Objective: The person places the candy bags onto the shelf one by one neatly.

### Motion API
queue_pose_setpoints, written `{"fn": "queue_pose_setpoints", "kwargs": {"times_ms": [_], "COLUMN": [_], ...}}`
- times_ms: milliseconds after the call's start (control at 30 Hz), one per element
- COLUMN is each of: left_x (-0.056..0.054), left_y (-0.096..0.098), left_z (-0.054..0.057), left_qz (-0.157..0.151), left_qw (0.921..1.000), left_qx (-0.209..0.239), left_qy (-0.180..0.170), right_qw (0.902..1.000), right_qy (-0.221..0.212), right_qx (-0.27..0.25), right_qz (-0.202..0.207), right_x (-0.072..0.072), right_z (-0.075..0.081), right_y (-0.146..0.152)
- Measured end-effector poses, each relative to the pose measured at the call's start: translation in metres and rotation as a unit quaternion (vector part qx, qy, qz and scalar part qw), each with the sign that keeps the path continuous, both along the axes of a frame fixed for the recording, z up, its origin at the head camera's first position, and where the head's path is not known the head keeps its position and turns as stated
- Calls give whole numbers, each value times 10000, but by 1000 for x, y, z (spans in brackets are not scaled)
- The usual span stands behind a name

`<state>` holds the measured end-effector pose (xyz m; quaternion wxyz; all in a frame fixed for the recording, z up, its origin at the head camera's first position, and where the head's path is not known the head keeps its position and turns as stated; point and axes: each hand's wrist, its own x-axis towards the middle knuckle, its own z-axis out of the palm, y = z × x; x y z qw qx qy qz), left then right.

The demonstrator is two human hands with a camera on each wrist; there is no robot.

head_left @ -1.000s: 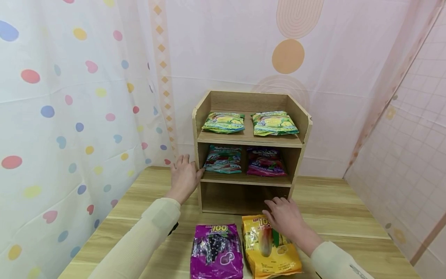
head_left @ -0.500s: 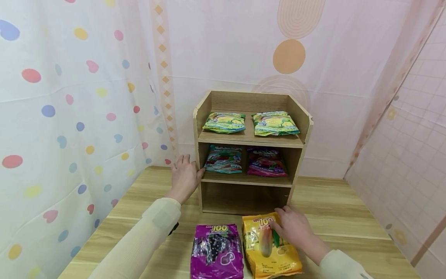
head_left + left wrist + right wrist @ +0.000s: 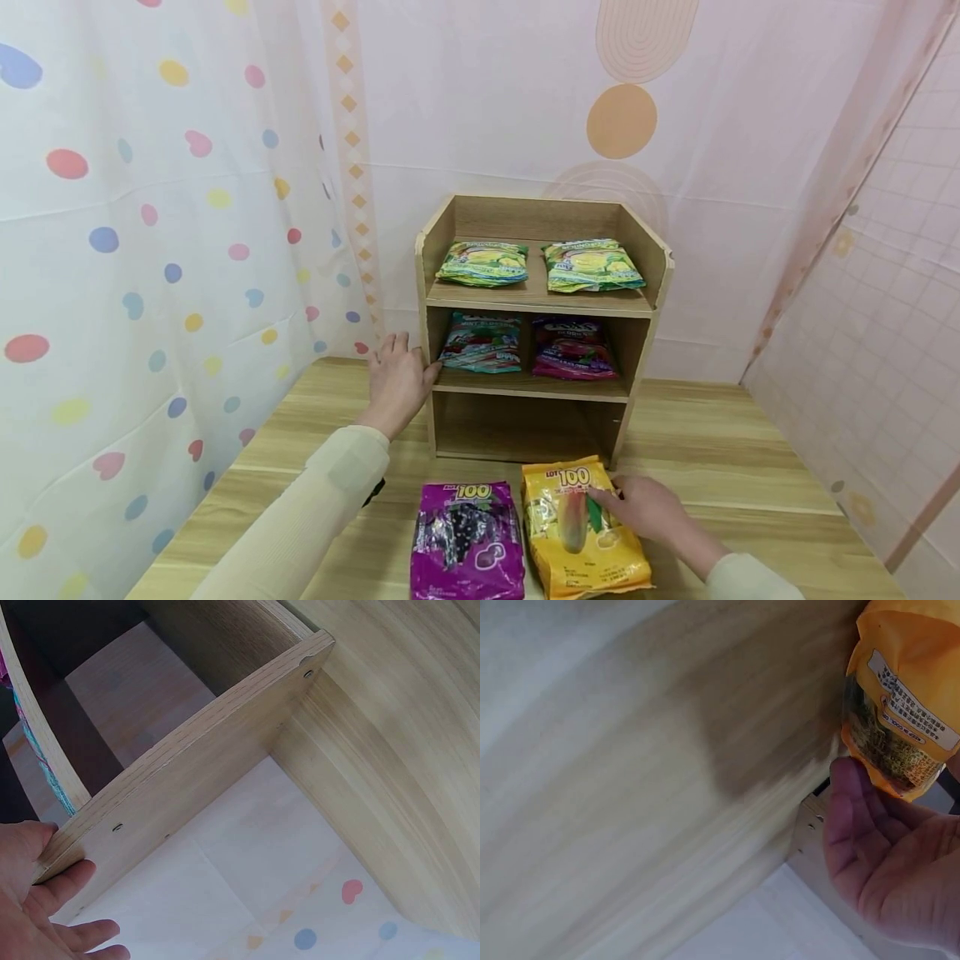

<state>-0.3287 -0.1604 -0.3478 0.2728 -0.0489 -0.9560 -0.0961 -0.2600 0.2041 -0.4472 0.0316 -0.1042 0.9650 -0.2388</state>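
My left hand [image 3: 399, 385] holds the left side panel of a small wooden shelf unit [image 3: 528, 302], thumb at the front edge and fingers along the outer face. The panel edge [image 3: 180, 746] runs between thumb and forefinger in the left wrist view. At the upper right of a yellow candy bag [image 3: 573, 533] with a mango picture, my right hand [image 3: 651, 508] pinches its side, thumb over the front. In the right wrist view its curled fingers [image 3: 847, 810] lie against the bag's edge; the thumb is mostly hidden. Left of it lies a purple candy bag [image 3: 467, 542].
Two green-yellow candy bags [image 3: 483, 263] lie on the top shelf. On the middle shelf are a teal bag [image 3: 482, 343] and a dark purple-red bag [image 3: 573, 348]. The bottom shelf [image 3: 517, 425] stands behind the two front bags. Patterned curtains [image 3: 165, 250] surround the wooden table [image 3: 750, 475].
My right hand has moved down and to the right, from above the yellow bag's top to its right side, where it takes hold. The left hand has stayed on the shelf unit.
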Motion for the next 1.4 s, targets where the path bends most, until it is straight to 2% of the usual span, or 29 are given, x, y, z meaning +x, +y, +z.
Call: {"fn": "queue_pose_setpoints", "kwargs": {"times_ms": [133,300,400,500,633,800,1067,1400], "left_x": [-1,-2,-1,-2,-2,-2,-2,-1], "left_y": [0,0,0,-1,-1,-1,0,0], "left_z": [0,0,0,0,-1,0,1,0], "left_qz": [-10,-24,-27,-24,-15,6,-14,-24], "left_qw": [10000,10000,10000,10000,10000,10000,10000,10000], "left_qx": [-12,31,64,63,69,85,96,85], "left_qy": [-20,2,12,21,25,22,-18,-27], "right_qw": [9964,9805,9720,9722,9766,9740,9707,9646], "right_qy": [-472,-1264,-1512,-1443,-1316,-1301,-1102,-733], "right_qx": [-680,-1389,-1655,-1709,-1638,-1833,-2102,-2495], "right_qz": [192,579,704,699,462,288,361,449], "right_x": [2,1,1,2,3,3,3,3], "right_z": [-1,1,1,1,1,-1,-6,-1], "right_y": [7,17,18,17,13,11,11,2]}}
